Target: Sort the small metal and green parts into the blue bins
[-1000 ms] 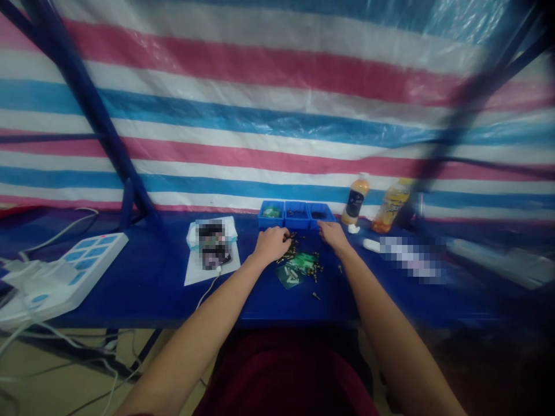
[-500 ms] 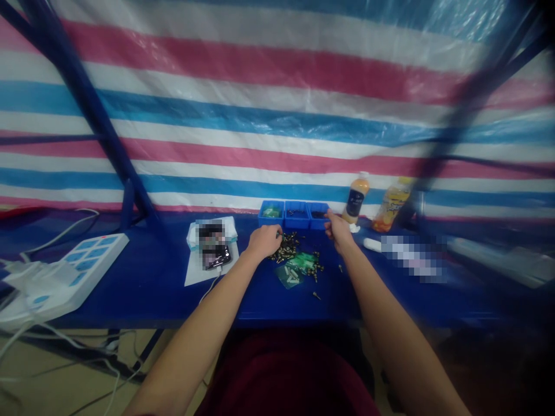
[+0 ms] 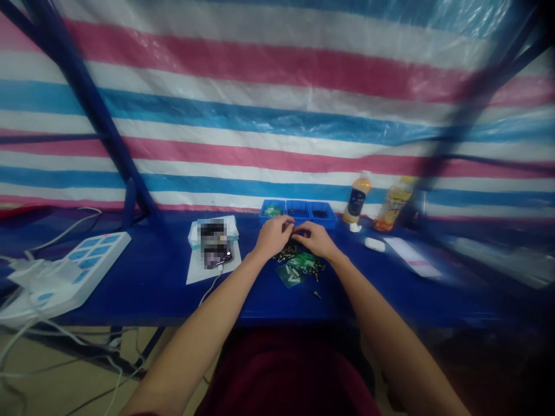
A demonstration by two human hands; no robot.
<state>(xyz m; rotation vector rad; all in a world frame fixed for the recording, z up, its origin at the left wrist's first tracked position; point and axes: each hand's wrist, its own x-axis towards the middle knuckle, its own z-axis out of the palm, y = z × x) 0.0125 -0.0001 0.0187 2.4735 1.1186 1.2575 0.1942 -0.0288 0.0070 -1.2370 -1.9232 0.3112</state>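
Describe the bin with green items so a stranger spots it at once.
On the blue table, three blue bins stand in a row beyond the left hand and right hand. The leftmost bin holds green items; its two neighbours hold dark contents.

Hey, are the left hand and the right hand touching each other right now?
Cannot tell. In the head view, the left hand and right hand come close over the small metal parts, but their fingers overlap, so contact isn't plain.

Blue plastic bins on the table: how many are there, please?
3. The left bin, the middle bin and the right bin stand in a row at the far edge of the table.
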